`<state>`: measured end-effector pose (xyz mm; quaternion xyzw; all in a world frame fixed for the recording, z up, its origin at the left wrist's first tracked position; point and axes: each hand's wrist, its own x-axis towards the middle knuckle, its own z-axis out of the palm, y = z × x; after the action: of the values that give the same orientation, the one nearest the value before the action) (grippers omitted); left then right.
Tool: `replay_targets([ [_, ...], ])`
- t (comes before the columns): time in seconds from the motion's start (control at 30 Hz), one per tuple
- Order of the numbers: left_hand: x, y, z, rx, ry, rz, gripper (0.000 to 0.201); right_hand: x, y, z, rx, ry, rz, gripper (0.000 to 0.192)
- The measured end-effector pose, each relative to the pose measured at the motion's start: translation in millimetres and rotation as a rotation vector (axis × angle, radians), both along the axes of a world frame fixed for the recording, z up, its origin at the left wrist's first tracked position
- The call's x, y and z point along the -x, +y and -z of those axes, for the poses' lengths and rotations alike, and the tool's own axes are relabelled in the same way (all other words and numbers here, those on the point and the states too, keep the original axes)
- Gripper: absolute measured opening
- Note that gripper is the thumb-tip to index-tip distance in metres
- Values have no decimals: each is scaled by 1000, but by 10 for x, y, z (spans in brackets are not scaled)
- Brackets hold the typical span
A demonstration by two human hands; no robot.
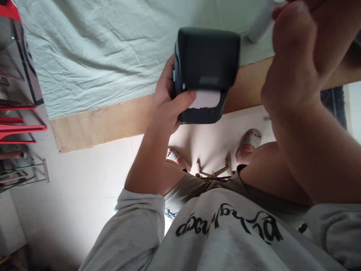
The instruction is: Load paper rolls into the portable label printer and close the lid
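My left hand (169,96) grips a dark handheld label printer (208,56) from its left side, above the table's near edge. The thumb lies across the front, by a white strip of paper (207,98) showing in the printer's slot. At the upper right my right hand (295,56) is raised with its fingers curled, partly cut off by the frame. Its fingertips meet the upper end of a white cylinder (261,22), whose lower end is over the cloth. The cylinder's exact kind is unclear.
A pale green cloth (98,56) covers the table, with a bare wooden edge (104,126) toward me. Red bars (22,128) and a green wire rack (25,175) stand at the left. Below are a wooden stool frame (213,175) and my sandalled feet on the light floor (93,180).
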<state>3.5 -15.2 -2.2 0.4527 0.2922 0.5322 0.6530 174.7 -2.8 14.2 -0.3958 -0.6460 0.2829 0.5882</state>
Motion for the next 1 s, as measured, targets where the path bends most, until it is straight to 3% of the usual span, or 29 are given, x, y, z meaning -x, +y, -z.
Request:
replay_targets([
  [0.1, 12, -4, -11, -21, 25, 25, 25, 22, 5, 51, -66, -236, 84, 42],
  [0.23, 11, 20, -29, 11, 44, 10, 31, 41, -11, 93, 115, -399, -112, 57],
  [0.33, -9, 44, -31, 48, 30, -16, 30, 42, -7, 97, 161, -477, -146, 64],
  [0.63, -13, 8, -75, 101, 49, -4, 14, 47, -2, 106, 190, -543, -99, 66],
  [0.83, -93, 17, -111, 162, -78, -33, 25, 70, -51, 72, 175, -572, -82, 62],
  [1.0, -98, 50, -116, 122, -137, -59, 19, 74, -83, 53, 48, -445, -105, 50],
])
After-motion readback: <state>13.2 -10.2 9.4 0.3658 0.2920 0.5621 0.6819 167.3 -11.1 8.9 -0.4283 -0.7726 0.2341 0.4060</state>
